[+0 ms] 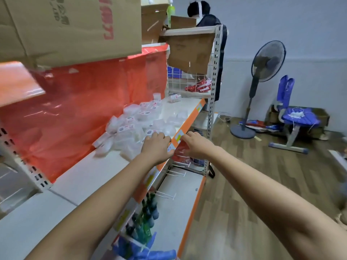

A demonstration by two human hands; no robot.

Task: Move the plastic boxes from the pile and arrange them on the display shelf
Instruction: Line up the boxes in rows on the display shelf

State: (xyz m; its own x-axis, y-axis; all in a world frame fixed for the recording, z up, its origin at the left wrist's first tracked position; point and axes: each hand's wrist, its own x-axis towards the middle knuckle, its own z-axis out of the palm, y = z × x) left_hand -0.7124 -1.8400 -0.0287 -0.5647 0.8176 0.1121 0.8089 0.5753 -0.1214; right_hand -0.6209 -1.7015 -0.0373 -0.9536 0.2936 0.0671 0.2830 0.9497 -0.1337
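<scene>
Because the pile of plastic boxes (131, 126) crowds the display shelf (97, 171), we reach our left hand (156, 145) onto its near edge, fingers relaxed, gripping nothing, while our right hand (195, 143), loosely curled and holding nothing, hovers beside it.

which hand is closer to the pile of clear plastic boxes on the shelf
Left. The left hand reaches over the near edge of the pile of clear plastic boxes. The right hand is off the white shelf's orange front edge, beside the pile.
</scene>
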